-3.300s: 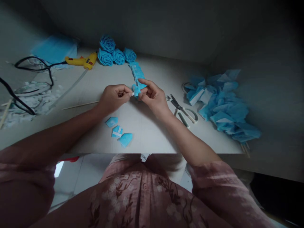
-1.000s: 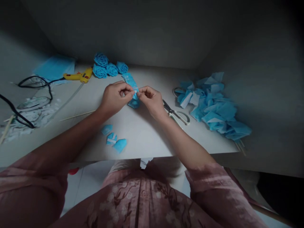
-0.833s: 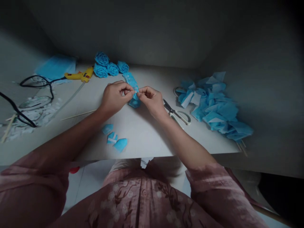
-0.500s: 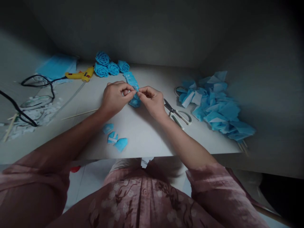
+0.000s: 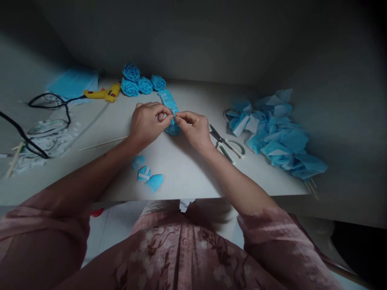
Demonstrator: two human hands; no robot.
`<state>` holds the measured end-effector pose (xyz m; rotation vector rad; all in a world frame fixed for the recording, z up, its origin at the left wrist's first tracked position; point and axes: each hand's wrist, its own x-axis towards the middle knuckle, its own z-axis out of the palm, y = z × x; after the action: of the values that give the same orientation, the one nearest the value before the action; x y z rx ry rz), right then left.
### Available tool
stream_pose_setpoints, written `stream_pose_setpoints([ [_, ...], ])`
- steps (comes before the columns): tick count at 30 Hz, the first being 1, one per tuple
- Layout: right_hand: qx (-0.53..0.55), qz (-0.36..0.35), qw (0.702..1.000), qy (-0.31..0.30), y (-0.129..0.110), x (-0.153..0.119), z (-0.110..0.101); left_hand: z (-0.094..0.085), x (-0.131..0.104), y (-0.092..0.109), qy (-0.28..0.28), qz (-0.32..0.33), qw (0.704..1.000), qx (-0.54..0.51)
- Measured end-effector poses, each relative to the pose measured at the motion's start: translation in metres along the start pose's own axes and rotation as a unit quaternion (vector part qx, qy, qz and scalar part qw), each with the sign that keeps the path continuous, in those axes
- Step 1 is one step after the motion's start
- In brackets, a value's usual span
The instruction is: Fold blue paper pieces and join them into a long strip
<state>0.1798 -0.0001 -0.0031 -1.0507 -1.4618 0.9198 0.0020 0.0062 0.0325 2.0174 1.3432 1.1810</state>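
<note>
Three small blue cutouts (image 5: 144,173) lie near the front edge of the table (image 5: 187,177). Beyond them, the left hand (image 5: 148,121) and right hand (image 5: 195,128) each pinch, thumb to forefinger, a pale-blue piece (image 5: 173,114), mostly hidden, over a pleated blue strip (image 5: 168,100). Scissors (image 5: 222,141) lie beside the right wrist. Farther back: four blue rosettes (image 5: 145,85) and a yellow glue gun (image 5: 111,93), its markings too small to read.

Small craft workspace, pale tabletop (image 5: 187,173), yellow glue gun (image 5: 111,93), scissors (image 5: 223,140), blue handmade flowers (image 5: 145,85)
</note>
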Motion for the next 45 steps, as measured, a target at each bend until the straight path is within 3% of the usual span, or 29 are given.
stream_pose_setpoints([
  [4, 0.001, -0.006, 1.0, -0.003, -0.003, 0.0, -0.001, 0.0, 0.0, 0.005, 0.005, -0.005, 0.999, 0.038],
  [11, 0.012, 0.004, 1.0, 0.0, 0.0, 0.0, -0.001, -0.001, 0.002, -0.003, -0.004, -0.01, 1.0, -0.009],
  [18, 0.033, 0.006, 0.999, -0.004, 0.003, 0.001, 0.001, -0.002, 0.002, -0.001, 0.018, -0.004, 1.0, 0.02],
  [26, 0.035, 0.027, 0.999, -0.003, 0.008, 0.003, 0.001, -0.003, 0.002, -0.008, 0.005, 0.024, 0.999, 0.049],
  [31, 0.038, 0.034, 0.999, -0.007, 0.005, 0.002, 0.002, -0.003, 0.002, -0.005, -0.009, 0.015, 1.0, 0.018],
  [39, 0.042, 0.041, 0.998, -0.008, 0.005, 0.002, 0.003, 0.0, 0.0, 0.001, 0.004, 0.015, 0.998, 0.058],
  [45, 0.028, 0.029, 0.999, -0.009, 0.003, 0.001, 0.002, -0.001, 0.003, -0.008, -0.009, 0.016, 0.999, 0.047],
])
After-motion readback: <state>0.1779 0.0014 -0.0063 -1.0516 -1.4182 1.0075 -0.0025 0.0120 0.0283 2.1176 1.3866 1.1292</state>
